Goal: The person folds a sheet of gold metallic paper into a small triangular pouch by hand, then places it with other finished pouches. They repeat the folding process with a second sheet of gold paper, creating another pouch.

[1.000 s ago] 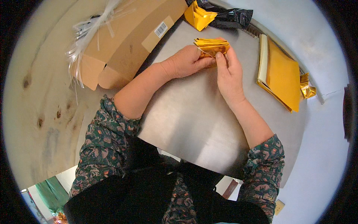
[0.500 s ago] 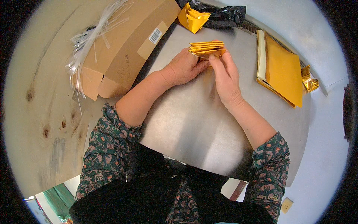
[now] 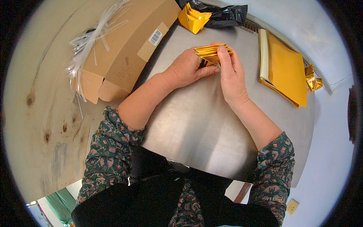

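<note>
Between my two hands is a folded gold paper piece [image 3: 212, 52] with several stacked pleats, held up over the metal tabletop [image 3: 189, 125]. My left hand [image 3: 188, 68] grips its left end, the thumb stretched along underneath. On its right end my right hand [image 3: 231, 72] is closed, with the thumb lying over the pleats and the other fingers behind, mostly hidden. A similar folded gold piece [image 3: 194, 18] stands at the far edge of the tabletop. To the right lies a stack of gold paper sheets [image 3: 285, 68] with a pale edge on its left.
A brown cardboard box [image 3: 124, 49] fills the upper left, with a bundle of clear plastic strips [image 3: 89, 49] draped over it. Crumpled black plastic [image 3: 228, 16] lies at the far edge. A small shiny gold piece [image 3: 313, 78] sits beside the stack. Wooden board [image 3: 41, 109] extends at left.
My right thumb has moved up from the near face of the folded gold paper onto the top of its pleats. The paper has shifted slightly right and tilted.
</note>
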`<state>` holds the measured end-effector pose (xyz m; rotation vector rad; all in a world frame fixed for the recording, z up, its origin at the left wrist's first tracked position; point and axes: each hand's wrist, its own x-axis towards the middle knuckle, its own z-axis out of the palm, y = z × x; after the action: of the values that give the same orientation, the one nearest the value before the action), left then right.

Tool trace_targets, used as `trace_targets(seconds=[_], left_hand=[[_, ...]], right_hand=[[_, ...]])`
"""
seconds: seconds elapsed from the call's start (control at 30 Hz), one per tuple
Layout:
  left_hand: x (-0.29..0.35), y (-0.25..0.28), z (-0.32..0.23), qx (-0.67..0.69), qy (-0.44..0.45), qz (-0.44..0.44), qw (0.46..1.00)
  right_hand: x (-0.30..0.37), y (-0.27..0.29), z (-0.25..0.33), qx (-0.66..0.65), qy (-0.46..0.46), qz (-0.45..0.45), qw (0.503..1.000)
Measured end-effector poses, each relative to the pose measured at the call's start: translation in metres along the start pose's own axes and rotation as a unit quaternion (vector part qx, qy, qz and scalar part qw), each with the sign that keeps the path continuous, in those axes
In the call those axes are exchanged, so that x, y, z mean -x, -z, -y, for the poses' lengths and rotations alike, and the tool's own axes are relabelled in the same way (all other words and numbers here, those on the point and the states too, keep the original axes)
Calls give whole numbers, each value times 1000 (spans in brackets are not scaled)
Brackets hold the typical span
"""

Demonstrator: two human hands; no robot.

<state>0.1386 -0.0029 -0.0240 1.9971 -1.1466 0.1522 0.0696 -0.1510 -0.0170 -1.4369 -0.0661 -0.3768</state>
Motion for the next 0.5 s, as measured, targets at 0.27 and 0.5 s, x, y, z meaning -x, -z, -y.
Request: trace_targets(seconds=[0.27,0.5], left_hand=[[-3,-7,7,3,-7,-34,999],[-3,-10,10,-61,2,-26,998]], right_hand=[[-1,1,5,23,24,7,999],[-2,1,3,31,44,-2,999]])
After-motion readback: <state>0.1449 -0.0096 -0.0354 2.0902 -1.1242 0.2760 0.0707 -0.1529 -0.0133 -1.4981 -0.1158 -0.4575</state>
